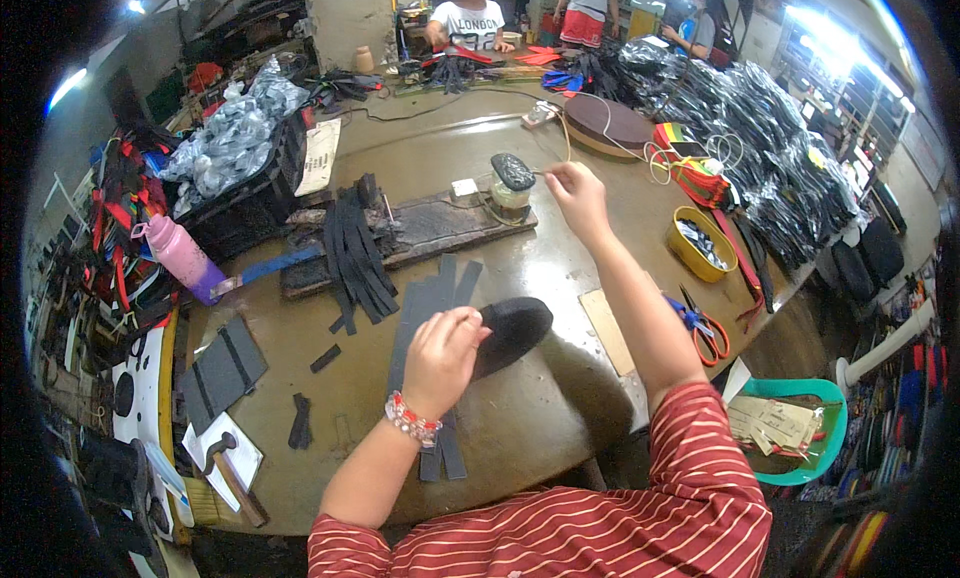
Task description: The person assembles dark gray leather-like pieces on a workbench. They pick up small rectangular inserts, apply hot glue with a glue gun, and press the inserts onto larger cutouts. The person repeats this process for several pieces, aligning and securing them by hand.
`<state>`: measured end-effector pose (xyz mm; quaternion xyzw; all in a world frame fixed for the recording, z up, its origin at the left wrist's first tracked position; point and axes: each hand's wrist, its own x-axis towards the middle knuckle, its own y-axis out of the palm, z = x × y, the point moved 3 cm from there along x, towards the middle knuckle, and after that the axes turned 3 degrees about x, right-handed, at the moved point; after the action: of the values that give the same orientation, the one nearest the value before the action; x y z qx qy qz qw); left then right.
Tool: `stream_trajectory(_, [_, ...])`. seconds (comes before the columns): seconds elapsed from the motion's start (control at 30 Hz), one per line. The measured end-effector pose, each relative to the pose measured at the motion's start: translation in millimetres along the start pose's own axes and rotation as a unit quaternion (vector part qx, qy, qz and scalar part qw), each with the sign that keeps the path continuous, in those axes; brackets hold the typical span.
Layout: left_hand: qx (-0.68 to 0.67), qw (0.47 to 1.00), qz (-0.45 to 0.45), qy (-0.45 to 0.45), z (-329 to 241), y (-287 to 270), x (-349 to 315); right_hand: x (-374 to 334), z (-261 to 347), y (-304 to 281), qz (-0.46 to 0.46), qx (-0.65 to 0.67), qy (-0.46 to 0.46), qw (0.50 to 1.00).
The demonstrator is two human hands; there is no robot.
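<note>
My left hand (450,346) is closed on one end of a black, sole-shaped piece (515,335), holding it above the table in front of me. Farther off, the fingers of my right hand (578,191) are pinched together beside a small clear jar (512,193) with a dark, shiny top. Between those fingertips and the jar shows a thin dark stick, only a short length of it visible. The jar stands on the right end of a worn wooden board (450,228). Flat dark grey strips (420,318) lie under my left hand.
Black straps (355,253) drape over the board. A pink-purple bottle (180,256), a hammer (235,478) and a black crate (240,193) are at left. Orange-handled scissors (712,338), a yellow tub (698,246) and a teal basin (835,428) are at right. Other people are beyond the table.
</note>
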<state>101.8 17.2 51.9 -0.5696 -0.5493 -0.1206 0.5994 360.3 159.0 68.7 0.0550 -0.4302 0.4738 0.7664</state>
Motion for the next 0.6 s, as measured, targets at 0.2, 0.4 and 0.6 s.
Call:
stream_trajectory(0.2, [0.014,0.999,0.037,-0.004,-6.2,3.1,-3.3,61.8,-39.4,84.1,0.165,-0.204,-0.066,0.963])
stream_trajectory(0.4, [-0.012,0.999,0.04,-0.017,-7.0,-0.6,-4.2,77.2,-60.5,119.3,0.255,-0.363,-0.081,0.892])
stream_trajectory(0.6, [-0.015,0.999,0.034,-0.019,-9.5,-0.5,-6.1,69.2,-30.7,101.4,0.093,-0.269,-0.066,0.956])
